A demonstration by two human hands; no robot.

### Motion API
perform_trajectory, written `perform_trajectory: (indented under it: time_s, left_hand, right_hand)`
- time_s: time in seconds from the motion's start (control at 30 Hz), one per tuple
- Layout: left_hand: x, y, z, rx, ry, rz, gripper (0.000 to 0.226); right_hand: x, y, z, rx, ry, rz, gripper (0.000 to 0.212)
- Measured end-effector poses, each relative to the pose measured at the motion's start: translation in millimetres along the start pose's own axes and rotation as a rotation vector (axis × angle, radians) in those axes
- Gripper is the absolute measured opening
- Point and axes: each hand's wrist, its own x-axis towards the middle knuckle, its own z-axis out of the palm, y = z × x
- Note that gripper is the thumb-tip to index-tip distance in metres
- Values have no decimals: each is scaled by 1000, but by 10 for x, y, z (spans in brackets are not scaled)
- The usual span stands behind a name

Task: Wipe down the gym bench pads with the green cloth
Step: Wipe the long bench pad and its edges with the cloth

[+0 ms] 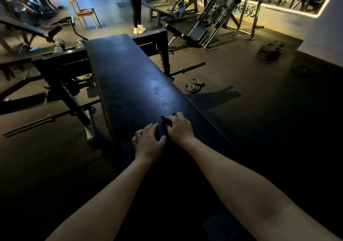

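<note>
A long black padded bench pad (130, 77) runs from the near centre away to the upper left. Both hands lie on its near part, side by side. A small dark cloth (164, 127), its colour lost in the dim light, sits between them. My right hand (179, 128) has its fingers curled over the cloth's top and holds it against the pad. My left hand (149, 142) rests on the pad with fingers spread, its fingertips touching the cloth's left edge.
Black rack frames (61, 70) and a barbell (27, 124) stand left of the bench. Weight plates (194, 85) lie on the floor to the right, a plate stack (271, 50) farther off. A person (136, 7) stands beyond the bench end near a wooden chair (83, 12).
</note>
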Motion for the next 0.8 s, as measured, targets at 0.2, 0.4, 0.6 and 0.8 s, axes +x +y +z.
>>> perform_trajectory:
  time_s: [0.2,0.4,0.6,0.8]
  left_hand:
    - [81,-474,-324,57,75,-120,66]
    - [52,-689,-296,-37,52,-258,81]
    - [84,-783,-330,-234,128,-287,81]
    - [82,-874,-326,-396,166,-263,80]
  right_hand:
    - [229,279,-237,-21,188,77,33]
    - [302,63,5,-107,171,187,35]
    - [225,-595,436,-39,35,-32,33]
    - [145,-943,547,102,-170,-236,34]
